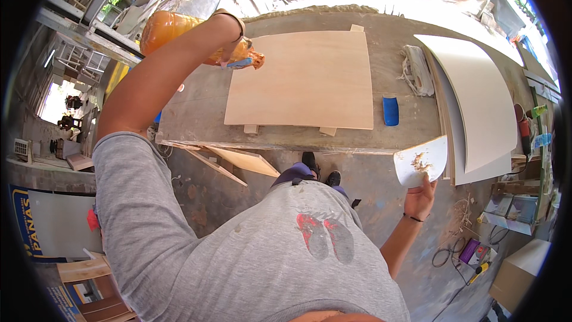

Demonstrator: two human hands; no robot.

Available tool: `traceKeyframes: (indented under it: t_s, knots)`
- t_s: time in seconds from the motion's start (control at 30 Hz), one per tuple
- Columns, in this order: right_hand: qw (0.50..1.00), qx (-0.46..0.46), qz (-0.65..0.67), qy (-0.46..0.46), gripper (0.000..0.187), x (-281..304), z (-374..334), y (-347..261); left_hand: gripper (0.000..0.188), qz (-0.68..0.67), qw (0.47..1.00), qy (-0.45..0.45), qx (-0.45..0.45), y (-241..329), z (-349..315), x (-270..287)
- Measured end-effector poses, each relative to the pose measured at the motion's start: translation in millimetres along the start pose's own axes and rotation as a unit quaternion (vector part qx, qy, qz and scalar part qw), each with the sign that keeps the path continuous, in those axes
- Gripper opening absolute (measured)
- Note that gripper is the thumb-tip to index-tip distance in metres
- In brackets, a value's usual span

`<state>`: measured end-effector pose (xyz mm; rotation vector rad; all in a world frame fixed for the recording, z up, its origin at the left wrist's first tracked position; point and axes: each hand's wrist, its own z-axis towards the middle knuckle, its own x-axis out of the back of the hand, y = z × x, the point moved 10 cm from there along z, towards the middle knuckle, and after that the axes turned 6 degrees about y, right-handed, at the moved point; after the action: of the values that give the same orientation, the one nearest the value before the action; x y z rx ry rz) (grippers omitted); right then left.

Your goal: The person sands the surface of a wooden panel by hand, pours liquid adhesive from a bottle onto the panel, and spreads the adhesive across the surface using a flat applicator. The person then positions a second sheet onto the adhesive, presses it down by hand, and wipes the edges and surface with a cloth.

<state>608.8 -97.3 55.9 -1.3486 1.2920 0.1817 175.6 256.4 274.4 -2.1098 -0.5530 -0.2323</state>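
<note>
Gripping orange bottle (164, 27) in left hand (229, 52), smeared white scraper (409, 166) in right hand (421, 197), with panel (301, 80) laid on desk (196, 107), coating seemingly left.

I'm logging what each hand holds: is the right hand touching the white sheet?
Touching. The head view shows the right hand gripping the white sheet, its fingers overlapping the sheet's lower edge.

Amber bottle (168, 30), tipped sideways, pale flat board (304, 83), brown-smeared white sheet (434, 154), right of board
</note>
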Motion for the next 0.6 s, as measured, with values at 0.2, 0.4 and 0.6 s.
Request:
traceKeyframes:
  t_s: [0.2, 0.4, 0.6]
  knots:
    - [0.999, -0.01, 0.049, 0.022, 0.044, 0, -2, 13, 0.065, 0.027, 1.0, 0.007, -0.011, 5, -9, 11]
    - [0.993, -0.016, 0.112, 0.042, 0.047, 28, 6, 20, 0.064, 0.058, 0.998, 0.02, 0.019, 6, -29, 36]
    - [0.996, -0.041, 0.078, 0.032, 0.044, 13, 1, 17, 0.063, 0.054, 0.998, 0.041, -0.011, 10, -13, 41]
